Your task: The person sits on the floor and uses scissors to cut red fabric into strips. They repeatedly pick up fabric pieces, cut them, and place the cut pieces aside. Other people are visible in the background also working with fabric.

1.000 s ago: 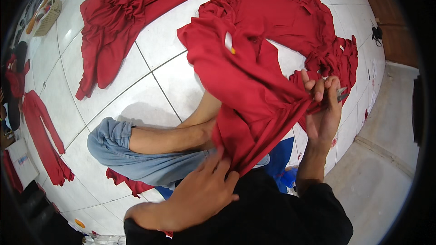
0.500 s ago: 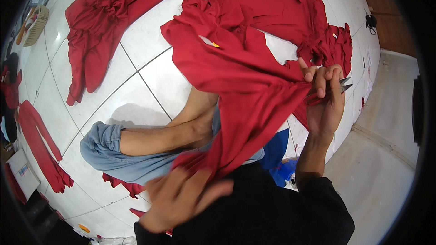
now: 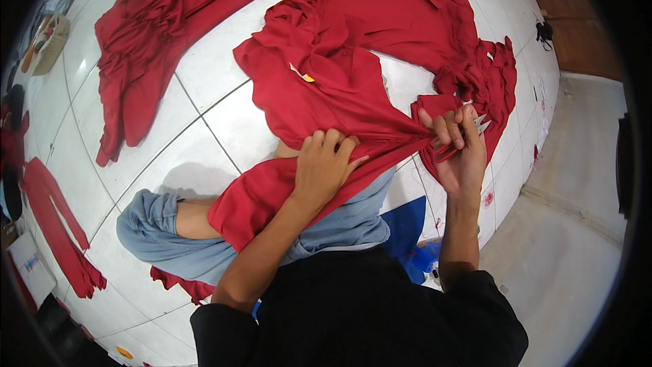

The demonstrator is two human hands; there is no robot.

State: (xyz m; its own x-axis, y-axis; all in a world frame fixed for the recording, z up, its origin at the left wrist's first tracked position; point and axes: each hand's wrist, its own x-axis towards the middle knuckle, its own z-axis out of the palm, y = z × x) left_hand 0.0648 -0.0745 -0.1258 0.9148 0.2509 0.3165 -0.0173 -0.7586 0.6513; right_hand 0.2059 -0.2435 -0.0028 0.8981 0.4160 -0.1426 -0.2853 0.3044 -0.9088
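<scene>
We see the red cloth [image 3: 319,95] draped from the floor [image 3: 224,129] across the lap, light and floppy; left hand [image 3: 324,166] bunches it, right hand [image 3: 462,153] pinches the gathered edge alongside small snips [image 3: 482,122].

White tiled floor [image 3: 163,129]: red garments [image 3: 156,34] spread, blue cloth [image 3: 406,221].

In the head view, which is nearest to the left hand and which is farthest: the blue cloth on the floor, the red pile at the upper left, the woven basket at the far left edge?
From the left hand:
1. Blue cloth, on the floor just to its lower right.
2. Red pile, spread on the white tiles to the upper left.
3. Woven basket, at the far left edge, beyond the pile.
</scene>
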